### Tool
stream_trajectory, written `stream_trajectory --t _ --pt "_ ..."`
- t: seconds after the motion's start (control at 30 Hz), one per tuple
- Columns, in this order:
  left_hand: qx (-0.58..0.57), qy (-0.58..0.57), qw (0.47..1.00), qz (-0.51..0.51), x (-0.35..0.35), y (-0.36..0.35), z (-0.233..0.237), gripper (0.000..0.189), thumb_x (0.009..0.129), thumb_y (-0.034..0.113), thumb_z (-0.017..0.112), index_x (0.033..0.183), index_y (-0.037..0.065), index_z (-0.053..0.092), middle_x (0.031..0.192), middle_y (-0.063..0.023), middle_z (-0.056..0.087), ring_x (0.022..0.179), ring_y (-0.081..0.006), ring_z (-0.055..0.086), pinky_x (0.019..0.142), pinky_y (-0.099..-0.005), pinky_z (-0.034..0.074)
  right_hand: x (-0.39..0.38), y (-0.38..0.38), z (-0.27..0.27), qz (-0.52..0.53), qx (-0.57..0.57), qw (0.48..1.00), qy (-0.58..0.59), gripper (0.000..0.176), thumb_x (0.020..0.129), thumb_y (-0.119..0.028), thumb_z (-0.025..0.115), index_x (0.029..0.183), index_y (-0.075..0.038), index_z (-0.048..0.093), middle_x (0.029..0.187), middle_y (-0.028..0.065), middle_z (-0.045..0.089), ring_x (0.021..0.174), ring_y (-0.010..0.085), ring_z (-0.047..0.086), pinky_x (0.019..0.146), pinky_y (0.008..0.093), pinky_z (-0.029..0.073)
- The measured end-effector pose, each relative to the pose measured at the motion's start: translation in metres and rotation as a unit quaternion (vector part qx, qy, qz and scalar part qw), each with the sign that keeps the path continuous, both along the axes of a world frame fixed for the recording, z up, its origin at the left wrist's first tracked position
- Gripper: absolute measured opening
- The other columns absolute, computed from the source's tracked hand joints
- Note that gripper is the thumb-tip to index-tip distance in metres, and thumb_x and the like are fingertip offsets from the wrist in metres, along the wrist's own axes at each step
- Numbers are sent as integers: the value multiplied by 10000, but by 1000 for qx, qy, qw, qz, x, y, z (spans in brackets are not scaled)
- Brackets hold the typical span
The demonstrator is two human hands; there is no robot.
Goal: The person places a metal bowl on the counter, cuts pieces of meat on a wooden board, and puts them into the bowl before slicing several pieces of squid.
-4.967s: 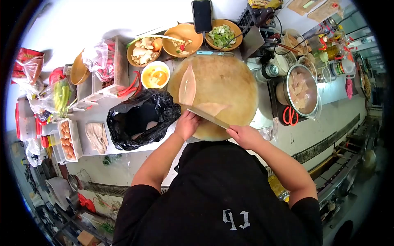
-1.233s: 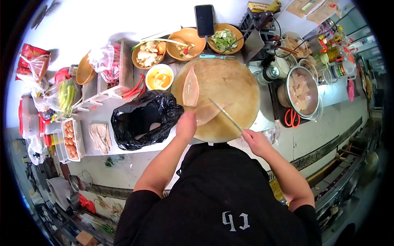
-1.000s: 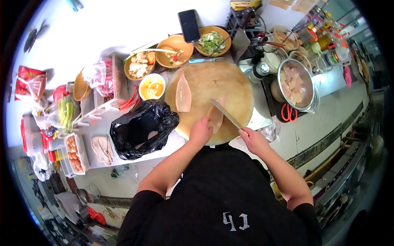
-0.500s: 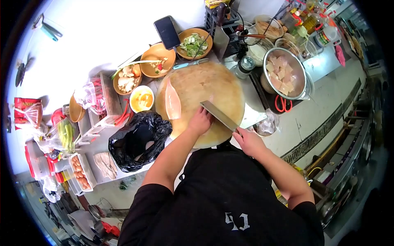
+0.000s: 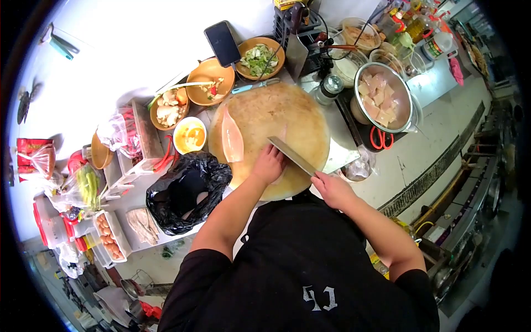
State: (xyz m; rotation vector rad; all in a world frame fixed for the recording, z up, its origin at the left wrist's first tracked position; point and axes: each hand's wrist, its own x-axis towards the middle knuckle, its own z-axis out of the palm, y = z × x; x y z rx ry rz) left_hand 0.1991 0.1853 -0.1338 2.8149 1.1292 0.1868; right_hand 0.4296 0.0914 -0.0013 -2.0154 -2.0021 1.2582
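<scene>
My right hand (image 5: 334, 190) grips the handle of a cleaver (image 5: 296, 155), its blade slanting up and left across the round wooden chopping board (image 5: 276, 105). My left hand (image 5: 269, 165) is closed, its bent fingertips against the blade near its far end. Under those fingers is a pale pink fillet, mostly hidden by hand and blade; a faint sliver of it shows past the blade. A second pale pink fillet (image 5: 232, 138) lies whole on the board's left side, apart from both hands.
A steel bowl (image 5: 406, 91) of cut pale pieces stands right, above red-handled scissors (image 5: 380, 138). Left are a bowl of yellow liquid (image 5: 189, 135) and a black bin bag (image 5: 166, 207). Behind the board lie a blue-handled knife (image 5: 255, 86), a bowl of chopped greens (image 5: 260, 57) and a phone (image 5: 223, 44).
The cleaver and my right hand have shifted very slightly left. My left hand stays in nearly the same place, and the whole fillet has not moved on the board.
</scene>
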Motion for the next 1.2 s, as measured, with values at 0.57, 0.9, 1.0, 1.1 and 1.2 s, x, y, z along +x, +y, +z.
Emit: stream_trajectory --t 0.57,0.9,1.0,1.1,1.2 --pt "-34 -85 996 22 -5 -10 8 369 877 298 597 1164 86 695 1284 -100 605 1287 -340 445 1147 -453 317 -3 2 -3 6 -11 999 31 422 1028 -419 398 1100 -38 564 918 272 662 882 480 622 776 557 478" --pt "-84 -121 987 71 -13 -12 -2 430 829 312 658 1198 90 665 1313 -139 577 1292 -376 439 1124 -465 358 -14 9 10 10 -25 1000 11 417 1024 -426 408 1094 -49 573 922 269 663 883 469 627 780 548 485" --pt "-88 -135 984 81 -17 -13 0 437 824 316 666 1200 94 658 1310 -157 576 1288 -393 442 1106 -465 383 -18 12 10 11 -36 999 11 409 1023 -425 411 1114 -56 563 915 268 661 883 469 627 777 546 484" --pt "-72 -159 982 68 -16 -14 0 426 822 320 672 1190 105 664 1299 -151 584 1279 -406 447 1089 -468 401 -12 8 13 25 -16 999 25 410 1025 -422 408 1133 -57 559 910 268 660 886 469 628 777 548 482" --pt "-44 -129 989 51 -19 -13 13 396 825 314 674 1167 115 672 1276 -146 597 1267 -412 455 1071 -470 415 -14 10 4 28 -31 999 24 414 1026 -423 405 1139 -58 563 928 272 659 892 470 628 783 547 482"
